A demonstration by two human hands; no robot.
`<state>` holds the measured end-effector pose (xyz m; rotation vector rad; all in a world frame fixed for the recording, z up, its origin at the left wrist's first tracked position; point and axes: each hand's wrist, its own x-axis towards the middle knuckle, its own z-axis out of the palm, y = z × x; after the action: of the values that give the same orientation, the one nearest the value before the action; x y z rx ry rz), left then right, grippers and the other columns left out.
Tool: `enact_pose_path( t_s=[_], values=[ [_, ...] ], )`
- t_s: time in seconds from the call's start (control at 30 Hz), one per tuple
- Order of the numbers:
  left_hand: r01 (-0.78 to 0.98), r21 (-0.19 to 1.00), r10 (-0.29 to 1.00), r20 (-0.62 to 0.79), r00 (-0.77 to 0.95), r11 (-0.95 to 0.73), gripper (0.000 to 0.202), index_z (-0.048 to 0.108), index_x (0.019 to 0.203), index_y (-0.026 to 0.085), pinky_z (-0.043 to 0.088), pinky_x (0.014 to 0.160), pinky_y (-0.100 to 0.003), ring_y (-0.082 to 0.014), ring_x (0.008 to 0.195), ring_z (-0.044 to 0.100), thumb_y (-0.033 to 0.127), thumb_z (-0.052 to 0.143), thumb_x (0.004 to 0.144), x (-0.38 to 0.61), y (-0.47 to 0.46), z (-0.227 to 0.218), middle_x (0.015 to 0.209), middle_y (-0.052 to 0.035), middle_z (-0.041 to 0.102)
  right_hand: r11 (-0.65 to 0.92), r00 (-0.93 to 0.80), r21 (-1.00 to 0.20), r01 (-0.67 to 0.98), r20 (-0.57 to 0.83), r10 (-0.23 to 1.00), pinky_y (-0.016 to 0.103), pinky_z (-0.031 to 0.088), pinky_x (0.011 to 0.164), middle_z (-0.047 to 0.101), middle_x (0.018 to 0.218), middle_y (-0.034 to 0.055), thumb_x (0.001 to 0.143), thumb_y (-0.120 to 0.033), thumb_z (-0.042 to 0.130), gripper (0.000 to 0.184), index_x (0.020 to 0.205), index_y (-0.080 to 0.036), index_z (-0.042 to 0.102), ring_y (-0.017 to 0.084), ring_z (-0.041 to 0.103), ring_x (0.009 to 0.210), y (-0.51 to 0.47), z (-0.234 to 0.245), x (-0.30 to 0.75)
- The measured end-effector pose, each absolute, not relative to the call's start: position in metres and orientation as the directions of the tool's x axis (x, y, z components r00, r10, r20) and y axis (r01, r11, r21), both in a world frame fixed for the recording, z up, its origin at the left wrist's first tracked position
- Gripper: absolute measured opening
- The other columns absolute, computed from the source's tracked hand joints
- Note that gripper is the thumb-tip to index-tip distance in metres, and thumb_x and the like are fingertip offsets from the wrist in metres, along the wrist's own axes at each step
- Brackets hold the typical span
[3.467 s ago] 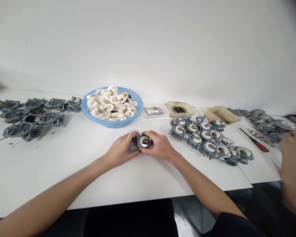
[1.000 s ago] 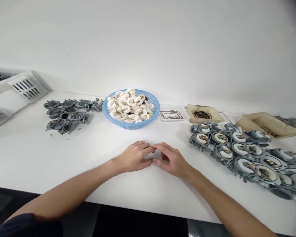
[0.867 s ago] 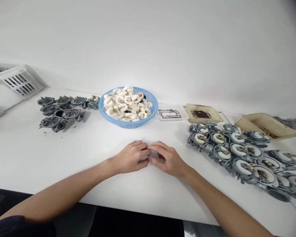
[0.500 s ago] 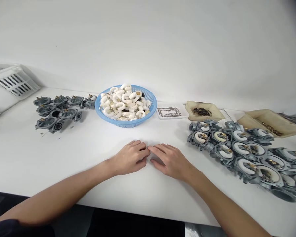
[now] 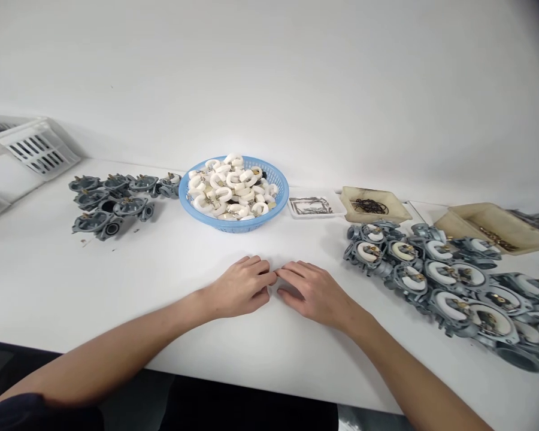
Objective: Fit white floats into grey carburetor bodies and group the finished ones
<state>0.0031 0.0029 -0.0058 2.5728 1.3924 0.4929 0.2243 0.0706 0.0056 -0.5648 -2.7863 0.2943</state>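
My left hand (image 5: 243, 287) rests on the white table, its fingers loosely bent and its thumb a little apart from them; nothing shows in it. Facing it, my right hand (image 5: 317, 293) lies with fingers stretched and thumb apart, also holding nothing visible. The fingertips of both hands meet or nearly meet. Behind them stands a blue plastic basket (image 5: 285, 194) heaped with white ring-shaped floats (image 5: 222, 194). Carburetor bodies (image 5: 413, 278) with white floats in them crowd together at my right. More grey carburetor bodies (image 5: 130, 206) sit at the left, one with a white float.
A shallow clear tray (image 5: 339, 206) of thin metal pins, a beige tray (image 5: 397, 209) of black rubber rings and another beige tray (image 5: 525, 239) of small brass parts line the back right. A white slotted crate (image 5: 38, 149) is at far left. The wall (image 5: 269, 78) rises behind.
The view has shifted slightly, so everything appears a little further right. My hands keep nearly the same pose on the table.
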Motion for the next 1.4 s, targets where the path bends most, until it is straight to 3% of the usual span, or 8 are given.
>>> enact_pose_path(
  t_s=[1.4],
  values=[
    [0.777,0.295,0.830,0.216,0.514,-0.557,0.012,0.061,0.094,0.019,0.046,0.079,-0.035,-0.0204,0.082,0.055,0.012,0.053,0.089,0.0028,0.0041,-0.0086,0.090,-0.0041,0.060,0.884,-0.886,-0.281,0.374,0.174,0.430,0.037,0.053,0.076,0.068,0.102,0.0057,0.096,-0.021,0.063,0.014,0.109,-0.019,0.064,0.021,0.064,0.087,0.0718,0.0056,0.2246]
  ],
)
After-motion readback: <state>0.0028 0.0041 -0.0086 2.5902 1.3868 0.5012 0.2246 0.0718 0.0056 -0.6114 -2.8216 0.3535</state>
